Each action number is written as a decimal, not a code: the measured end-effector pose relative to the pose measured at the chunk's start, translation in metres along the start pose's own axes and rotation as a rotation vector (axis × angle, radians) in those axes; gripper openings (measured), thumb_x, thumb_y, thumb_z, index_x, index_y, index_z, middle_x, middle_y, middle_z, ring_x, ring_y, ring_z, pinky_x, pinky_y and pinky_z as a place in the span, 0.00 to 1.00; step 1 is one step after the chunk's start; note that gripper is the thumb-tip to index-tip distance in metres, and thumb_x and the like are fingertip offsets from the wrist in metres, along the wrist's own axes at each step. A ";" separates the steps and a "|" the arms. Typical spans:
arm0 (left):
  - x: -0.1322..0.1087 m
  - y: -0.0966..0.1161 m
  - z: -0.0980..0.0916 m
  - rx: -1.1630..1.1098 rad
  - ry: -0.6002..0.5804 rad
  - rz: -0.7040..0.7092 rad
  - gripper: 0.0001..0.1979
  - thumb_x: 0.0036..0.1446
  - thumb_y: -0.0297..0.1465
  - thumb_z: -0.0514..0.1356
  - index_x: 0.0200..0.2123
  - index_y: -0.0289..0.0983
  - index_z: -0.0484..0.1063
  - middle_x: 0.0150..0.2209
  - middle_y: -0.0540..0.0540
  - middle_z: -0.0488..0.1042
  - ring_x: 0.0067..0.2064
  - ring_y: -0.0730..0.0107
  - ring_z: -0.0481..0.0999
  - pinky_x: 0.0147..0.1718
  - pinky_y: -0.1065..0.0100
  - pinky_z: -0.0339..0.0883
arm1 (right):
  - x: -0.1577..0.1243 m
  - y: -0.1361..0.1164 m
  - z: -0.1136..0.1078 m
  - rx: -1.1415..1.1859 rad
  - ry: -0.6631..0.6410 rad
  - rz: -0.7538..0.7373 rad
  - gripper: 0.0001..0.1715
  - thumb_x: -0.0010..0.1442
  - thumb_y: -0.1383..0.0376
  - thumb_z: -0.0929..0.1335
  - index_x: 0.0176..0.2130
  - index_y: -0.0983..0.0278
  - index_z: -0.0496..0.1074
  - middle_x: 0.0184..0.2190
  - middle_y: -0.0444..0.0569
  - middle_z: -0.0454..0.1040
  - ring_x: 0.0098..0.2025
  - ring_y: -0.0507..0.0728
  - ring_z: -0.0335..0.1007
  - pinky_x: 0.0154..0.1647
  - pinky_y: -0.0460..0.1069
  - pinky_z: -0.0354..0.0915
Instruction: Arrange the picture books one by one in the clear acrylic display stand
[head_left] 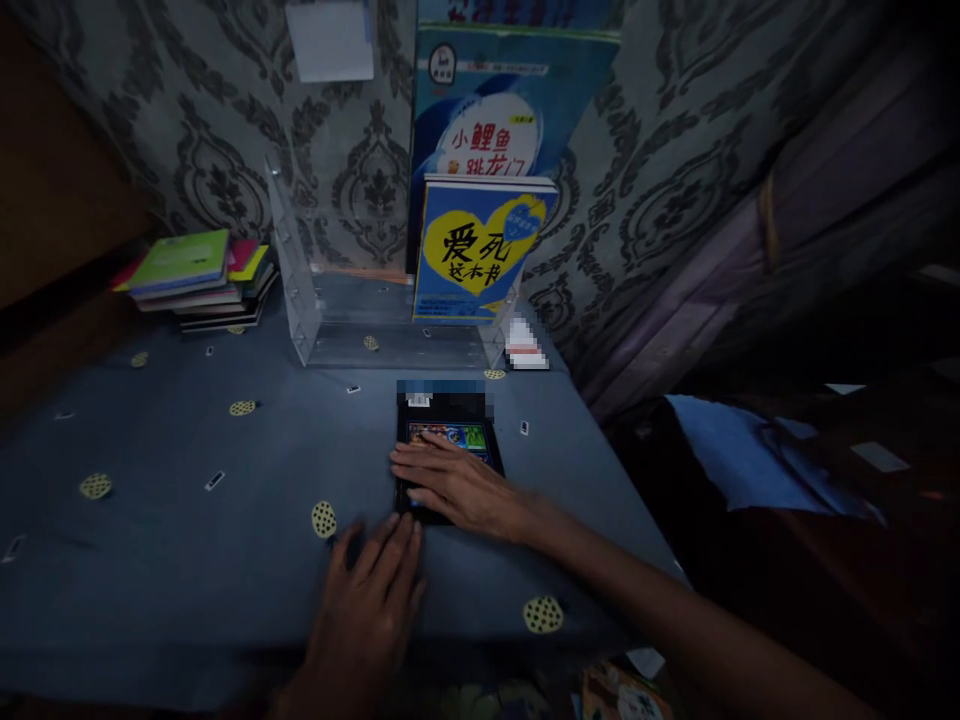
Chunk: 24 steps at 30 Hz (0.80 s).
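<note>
A dark book or flat case (490,432) with a colourful picture panel lies on the blue-grey tablecloth (270,560). Across its lower half rests my right hand (457,485), palm down, with the fingers stretched toward the left edge and nothing gripped. My left hand (371,590) lies flat on the cloth just below the item's lower left corner, fingers spread, holding nothing. Whether its fingertips touch that corner is hard to tell. Part of the item is hidden under my right hand.
Behind stands a clear acrylic rack (296,270) holding a blue and yellow book (480,250) and taller blue books (517,90). A pile of books (187,265) sits at the back left. The table's right edge runs diagonally beside my right forearm.
</note>
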<state>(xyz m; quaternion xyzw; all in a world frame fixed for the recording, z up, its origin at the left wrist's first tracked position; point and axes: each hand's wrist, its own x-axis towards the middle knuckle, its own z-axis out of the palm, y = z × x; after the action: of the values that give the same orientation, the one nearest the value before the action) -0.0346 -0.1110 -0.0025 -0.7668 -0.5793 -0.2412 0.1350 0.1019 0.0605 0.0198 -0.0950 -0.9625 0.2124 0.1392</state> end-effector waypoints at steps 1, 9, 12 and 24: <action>0.000 0.000 0.000 -0.005 0.009 -0.010 0.17 0.68 0.26 0.50 0.55 0.34 0.71 0.52 0.41 0.78 0.53 0.62 0.75 0.61 0.55 0.52 | 0.003 0.004 -0.001 0.007 -0.002 0.012 0.22 0.72 0.60 0.60 0.60 0.66 0.68 0.61 0.53 0.71 0.67 0.54 0.59 0.72 0.59 0.48; 0.002 0.002 0.002 -0.026 0.065 -0.018 0.17 0.68 0.26 0.49 0.54 0.33 0.72 0.51 0.41 0.78 0.53 0.62 0.75 0.62 0.55 0.50 | 0.031 0.043 -0.016 -0.025 -0.066 0.086 0.24 0.73 0.60 0.58 0.63 0.63 0.66 0.64 0.53 0.65 0.69 0.55 0.54 0.72 0.61 0.45; 0.003 0.001 0.002 -0.016 0.075 -0.007 0.17 0.68 0.26 0.49 0.54 0.33 0.72 0.51 0.41 0.78 0.53 0.62 0.74 0.62 0.56 0.50 | 0.039 0.057 -0.019 -0.031 -0.056 0.103 0.24 0.72 0.60 0.58 0.63 0.61 0.66 0.65 0.51 0.64 0.70 0.55 0.53 0.72 0.60 0.45; 0.002 -0.005 0.000 0.019 0.054 0.031 0.17 0.68 0.28 0.49 0.54 0.34 0.72 0.50 0.43 0.79 0.52 0.65 0.75 0.58 0.60 0.55 | 0.035 0.087 -0.028 -0.073 0.048 0.239 0.25 0.72 0.59 0.57 0.63 0.62 0.65 0.65 0.54 0.65 0.68 0.59 0.58 0.69 0.63 0.53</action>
<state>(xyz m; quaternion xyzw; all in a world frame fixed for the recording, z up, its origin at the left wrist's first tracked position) -0.0392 -0.1077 -0.0012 -0.7676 -0.5659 -0.2541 0.1615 0.0880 0.1568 0.0141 -0.2190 -0.9479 0.1898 0.1325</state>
